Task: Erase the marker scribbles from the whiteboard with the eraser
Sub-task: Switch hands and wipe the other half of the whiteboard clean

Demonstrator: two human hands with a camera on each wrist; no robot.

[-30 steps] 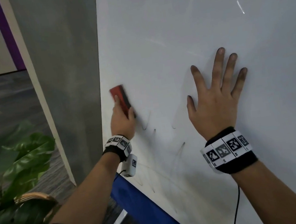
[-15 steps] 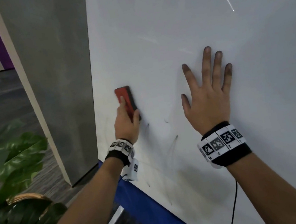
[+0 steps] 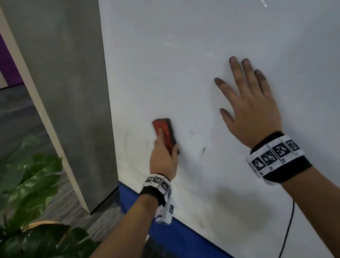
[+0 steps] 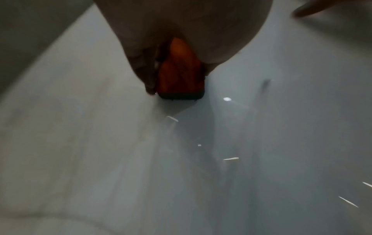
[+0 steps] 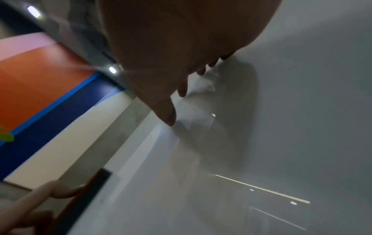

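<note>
My left hand [image 3: 163,156] grips a red eraser with a black felt face [image 3: 164,133] and presses it flat to the lower left part of the whiteboard [image 3: 205,35]. In the left wrist view the eraser [image 4: 180,74] sits between thumb and fingers, felt on the board. Faint scribble remnants show: a small tick [image 3: 192,132], a short stroke [image 3: 203,150] to the eraser's right, and pale arcs [image 3: 127,144] to its left. My right hand [image 3: 247,104] lies flat on the board with fingers spread, to the eraser's right. In the right wrist view the fingertips [image 5: 171,117] touch the board.
A grey concrete pillar [image 3: 66,89] stands just left of the board's edge. A blue band [image 3: 182,244] runs under the board. A leafy potted plant [image 3: 23,217] in a basket sits at the lower left on carpet. A black cable [image 3: 288,232] hangs from my right wrist.
My left hand has slid the eraser down and to the right across the board, and some strokes near it are gone. The right hand stays flat on the board.
</note>
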